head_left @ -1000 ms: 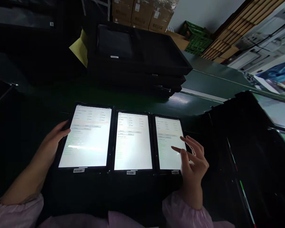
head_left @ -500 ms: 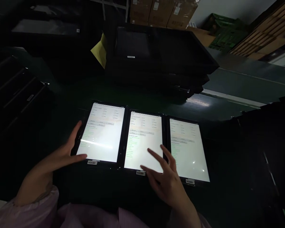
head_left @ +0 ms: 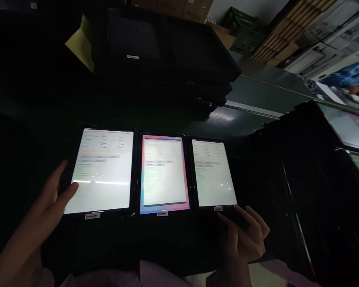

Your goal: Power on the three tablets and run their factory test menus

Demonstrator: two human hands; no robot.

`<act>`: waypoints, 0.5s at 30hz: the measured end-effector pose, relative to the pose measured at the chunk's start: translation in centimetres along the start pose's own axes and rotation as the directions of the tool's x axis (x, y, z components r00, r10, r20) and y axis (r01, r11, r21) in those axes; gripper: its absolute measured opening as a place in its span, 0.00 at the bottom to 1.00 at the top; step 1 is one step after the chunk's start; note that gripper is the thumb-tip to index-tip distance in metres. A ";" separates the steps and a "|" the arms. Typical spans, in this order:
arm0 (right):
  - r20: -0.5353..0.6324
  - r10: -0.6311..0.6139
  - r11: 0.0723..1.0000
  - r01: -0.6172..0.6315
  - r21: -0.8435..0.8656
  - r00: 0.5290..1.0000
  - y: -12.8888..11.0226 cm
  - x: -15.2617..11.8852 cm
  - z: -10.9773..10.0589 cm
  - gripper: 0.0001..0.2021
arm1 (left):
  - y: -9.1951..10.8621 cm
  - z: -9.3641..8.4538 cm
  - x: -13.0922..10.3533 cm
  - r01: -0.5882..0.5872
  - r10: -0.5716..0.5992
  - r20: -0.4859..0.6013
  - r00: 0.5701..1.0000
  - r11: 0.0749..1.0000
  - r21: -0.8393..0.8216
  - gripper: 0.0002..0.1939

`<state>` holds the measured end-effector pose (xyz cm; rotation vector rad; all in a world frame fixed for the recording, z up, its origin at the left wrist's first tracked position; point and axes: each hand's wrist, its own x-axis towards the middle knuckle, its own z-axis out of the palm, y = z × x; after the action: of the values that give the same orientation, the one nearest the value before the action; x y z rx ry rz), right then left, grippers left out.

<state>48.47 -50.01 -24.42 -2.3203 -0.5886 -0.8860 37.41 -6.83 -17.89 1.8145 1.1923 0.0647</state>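
Head view, forward and down, seemingly near the tablets (head_left: 166,181)

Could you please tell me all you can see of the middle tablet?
The middle tablet is dark-rimmed, with a lit, glassy-looking screen: a pale page showing grey buttons and green lines, too small to read, is inset on a pink and blue background. A pale label sits at its near edge. It lies face up between the left tablet and right tablet; the surface beneath is too dark to tell. Neither the left hand nor right hand touches it.
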 end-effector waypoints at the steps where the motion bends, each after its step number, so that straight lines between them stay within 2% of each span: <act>1: -0.006 -0.020 1.000 0.020 -0.002 1.000 0.0 0.1 0.1 0.14 | 0.2 0.0 0.0 0.013 -0.014 -0.014 1.000 1.000 -0.021 0.51; 4: -0.003 -0.006 0.996 0.006 -0.085 1.000 0.1 1.2 0.9 0.14 | 0.3 0.0 0.0 0.042 -0.041 -0.076 0.996 0.999 0.010 0.52; 8: -0.030 0.040 0.985 -0.044 -0.167 0.999 0.0 2.9 1.9 0.12 | -0.2 -0.3 0.0 0.053 -0.053 -0.060 0.997 0.998 0.013 0.48; 11: -0.063 0.044 0.998 -0.047 -0.043 0.997 -1.1 3.8 2.0 0.12 | 0.0 -0.5 -0.6 0.043 -0.046 -0.037 0.998 0.996 -0.078 0.48; 15: 0.054 -0.051 0.985 0.041 0.169 0.997 -4.7 4.8 2.7 0.13 | 0.7 -0.6 -1.4 0.079 -0.085 -0.052 0.995 0.990 -0.118 0.47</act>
<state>50.30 -43.89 -21.01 -2.1946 -0.7165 -0.7608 36.86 -7.49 -16.47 1.6702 1.2761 0.1369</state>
